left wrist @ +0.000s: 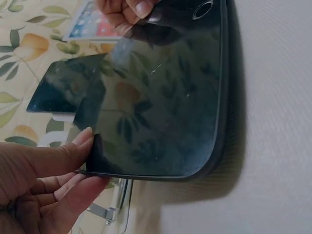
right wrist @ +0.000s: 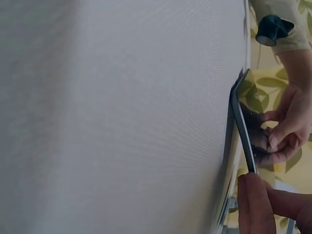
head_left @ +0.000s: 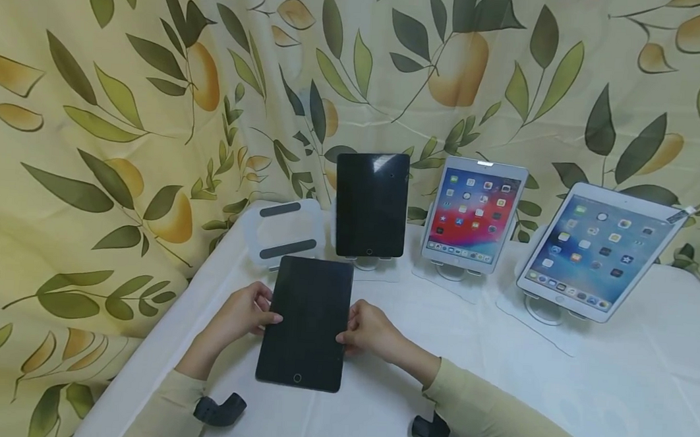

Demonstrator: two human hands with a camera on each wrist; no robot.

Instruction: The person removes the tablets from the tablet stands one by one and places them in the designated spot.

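A black tablet [head_left: 305, 328] with a dark screen is held between both hands, its round home button at the end nearest me. My left hand [head_left: 249, 312] pinches its left edge, thumb on the glass and fingers beneath. On the opposite edge my right hand [head_left: 370, 330] pinches it in the same way. The left wrist view shows the tablet [left wrist: 161, 97] tilted, its near end close over the white cloth. Just beyond its far end stands a white tablet stand [head_left: 254, 236] with two dark grey pads and no tablet on it.
Three tablets on stands line the back: a black one [head_left: 371, 203] with a dark screen, a white one [head_left: 475, 212] with a lit red-blue screen, and another white one [head_left: 600, 251] tilted at right. A leaf-patterned curtain [head_left: 358, 60] hangs behind the white-covered table [head_left: 495, 398].
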